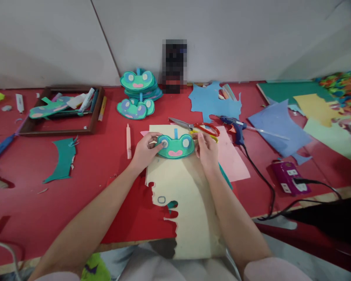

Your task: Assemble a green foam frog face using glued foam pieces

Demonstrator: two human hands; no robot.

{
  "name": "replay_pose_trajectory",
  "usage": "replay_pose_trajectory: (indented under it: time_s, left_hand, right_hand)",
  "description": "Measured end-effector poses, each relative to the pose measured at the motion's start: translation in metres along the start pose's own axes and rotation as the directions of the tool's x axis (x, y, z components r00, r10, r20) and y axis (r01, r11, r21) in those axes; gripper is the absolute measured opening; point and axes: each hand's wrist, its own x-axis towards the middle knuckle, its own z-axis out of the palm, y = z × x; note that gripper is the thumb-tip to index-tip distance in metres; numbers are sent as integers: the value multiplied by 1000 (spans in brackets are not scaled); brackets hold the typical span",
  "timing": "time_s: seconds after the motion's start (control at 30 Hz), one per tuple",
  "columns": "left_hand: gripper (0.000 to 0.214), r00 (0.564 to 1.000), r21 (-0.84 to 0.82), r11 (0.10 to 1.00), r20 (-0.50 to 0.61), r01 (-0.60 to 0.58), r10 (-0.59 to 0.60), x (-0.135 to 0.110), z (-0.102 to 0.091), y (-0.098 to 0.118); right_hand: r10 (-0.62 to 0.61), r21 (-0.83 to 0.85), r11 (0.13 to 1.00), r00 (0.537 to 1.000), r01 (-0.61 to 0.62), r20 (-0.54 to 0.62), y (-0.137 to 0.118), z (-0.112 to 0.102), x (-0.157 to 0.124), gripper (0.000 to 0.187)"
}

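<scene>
A green felt frog face [176, 153] with pale round eyes, pink lips and a blue tab on top lies over a cream felt sheet [190, 195]. My left hand [144, 152] pinches its left end, the thumb on the left eye. At its right edge, my right hand [207, 150] is closed with bent fingers; whatever it may hold is hidden. Just beyond that hand are scissors [190, 125] with red handles, and a yellow handle shows beside them. The cream sheet has a scalloped left edge and a small drawn oval.
Similar frog faces [137, 80] are stacked at the back. A blue glue gun [236, 128] is wired toward a purple power strip [289, 177]. A wooden frame [95, 117] with markers, a peach marker [128, 140], pink felt [232, 160] and blue felt pieces [277, 125] surround the work.
</scene>
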Motion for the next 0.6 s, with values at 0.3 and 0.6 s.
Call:
replay_pose_trajectory:
  time_s: [0.3, 0.6]
  left_hand:
    - [30, 998, 35, 999, -48, -31, 32, -1, -3, 0]
    - [26, 1000, 51, 999, 4, 10, -10, -3, -2, 3]
  right_hand:
    - [-29, -72, 997, 996, 35, 90, -4, 1, 0, 28]
    - [-44, -81, 995, 995, 51, 88, -5, 1, 0, 27]
